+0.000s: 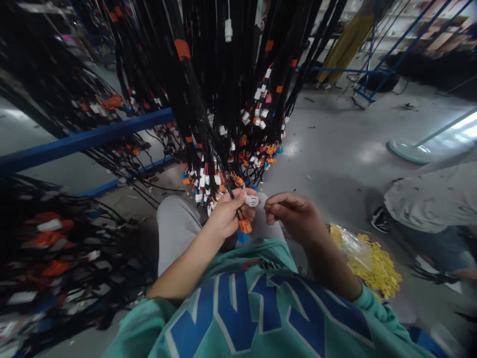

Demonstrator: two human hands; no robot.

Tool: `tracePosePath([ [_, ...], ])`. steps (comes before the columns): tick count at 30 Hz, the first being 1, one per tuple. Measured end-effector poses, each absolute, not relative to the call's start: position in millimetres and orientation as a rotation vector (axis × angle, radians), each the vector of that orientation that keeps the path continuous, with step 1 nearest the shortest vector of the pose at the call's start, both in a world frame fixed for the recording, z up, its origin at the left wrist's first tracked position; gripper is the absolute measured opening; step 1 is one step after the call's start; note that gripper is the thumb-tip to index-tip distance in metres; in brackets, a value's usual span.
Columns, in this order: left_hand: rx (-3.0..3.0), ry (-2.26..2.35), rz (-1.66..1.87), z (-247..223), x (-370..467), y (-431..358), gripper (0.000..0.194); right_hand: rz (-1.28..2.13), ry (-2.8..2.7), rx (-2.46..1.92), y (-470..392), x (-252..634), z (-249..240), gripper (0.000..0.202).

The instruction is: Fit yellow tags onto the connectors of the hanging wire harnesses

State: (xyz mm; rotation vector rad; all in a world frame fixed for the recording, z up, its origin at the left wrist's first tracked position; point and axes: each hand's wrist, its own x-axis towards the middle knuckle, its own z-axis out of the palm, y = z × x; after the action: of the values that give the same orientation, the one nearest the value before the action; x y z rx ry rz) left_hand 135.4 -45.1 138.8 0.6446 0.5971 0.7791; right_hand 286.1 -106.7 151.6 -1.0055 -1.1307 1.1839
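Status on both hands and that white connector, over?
Left hand holding white connector. Right hand close by, pinching what looks like yellow piece. Orange connector, blue connector hanging below. Gap unobstructed.

A blue rail (85,140) slants across the left, and a round base (405,153) sits on the grey floor (331,159) at right.

Near the centre, a yellow bit (269,206) in the right hand (296,215) is too small to tell — the fingers partly hide it. Plugs (55,268) at lower left blur; cables (244,64) leave through the top edge — a person (436,201) is cut off at right.
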Motion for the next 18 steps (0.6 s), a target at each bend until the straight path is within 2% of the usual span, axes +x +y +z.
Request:
tracePosePath([
  [4, 0.649, 0.591, 0.795, 137.6, 134.5, -45.7, 0.032, 1.047, -1.210, -1.081, -108.5, 274.7, 154.4, 0.018],
  [9, 0.656, 0.573, 0.803, 135.7, 133.3, -45.5, 0.038, 0.595, -1.428, -1.272, -109.9, 262.5, 156.1, 0.004],
  [14, 0.637, 0.595, 0.810, 136.2, 132.0, -45.8, 0.037, 0.278, -1.573, -1.243, -103.7, 256.7, 152.6, 0.010],
  [18, 0.634, 0.609, 0.814, 139.6, 131.7, -47.6, 0.036, 0.242, -1.566, -1.223, -99.6, 254.6, 148.2, 0.008],
])
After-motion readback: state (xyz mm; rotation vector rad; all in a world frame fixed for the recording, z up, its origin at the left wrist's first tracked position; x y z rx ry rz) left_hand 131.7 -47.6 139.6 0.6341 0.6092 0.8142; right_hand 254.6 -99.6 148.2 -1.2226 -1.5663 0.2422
